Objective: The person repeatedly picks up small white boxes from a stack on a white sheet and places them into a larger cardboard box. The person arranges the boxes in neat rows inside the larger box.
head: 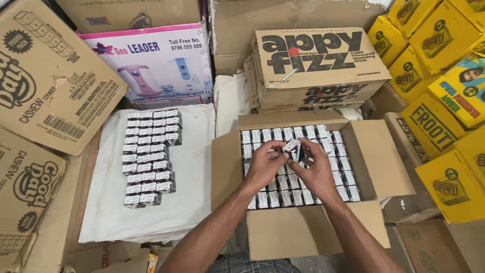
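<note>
Small packet (292, 149) sat above open carton (225, 167), pinched between our left hand (264, 166) and right hand (317, 172), both clamped on it. We judged: light fingertip grip, keep level, clear packed rows (337, 167) below.

A small carton (292, 148), white and dark with a red mark on its face, is pinched tilted between the fingertips of the left hand (264, 167) and right hand (317, 173). It sits just above an open cardboard box (374, 162) packed with rows of upright cartons of the same kind.
</note>
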